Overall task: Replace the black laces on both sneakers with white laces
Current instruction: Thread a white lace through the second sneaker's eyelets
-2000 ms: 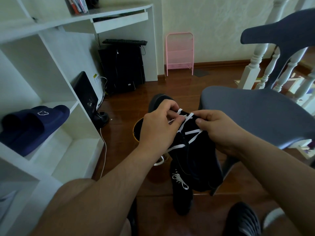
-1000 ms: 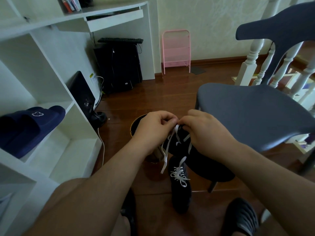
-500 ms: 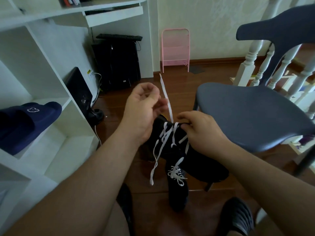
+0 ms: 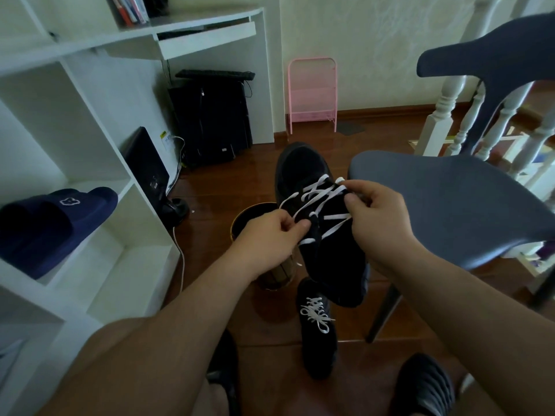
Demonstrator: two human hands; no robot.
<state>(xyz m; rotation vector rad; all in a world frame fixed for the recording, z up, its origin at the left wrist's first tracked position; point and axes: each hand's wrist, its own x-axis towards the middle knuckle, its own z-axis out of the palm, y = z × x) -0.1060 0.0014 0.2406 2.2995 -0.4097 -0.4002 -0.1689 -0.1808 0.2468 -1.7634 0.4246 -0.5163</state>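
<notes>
A black sneaker (image 4: 303,169) hangs in the air in front of me, toe pointing away, with a white lace (image 4: 322,195) crossing its eyelets. My left hand (image 4: 270,232) pinches the lace at the sneaker's left side. My right hand (image 4: 375,211) pinches the lace at the upper right eyelets. A second black sneaker (image 4: 318,334) stands on the floor below, laced in white with a bow.
A round bin (image 4: 249,217) stands on the wooden floor under my left hand. A grey chair (image 4: 444,199) is close on the right, white shelves (image 4: 90,205) with a navy slipper (image 4: 54,217) on the left. Dark shoes are on my feet at the bottom edge.
My left hand has come down from its raised pull and now pinches the lace low at the sneaker's left side. The long loose lace end no longer stretches upward.
</notes>
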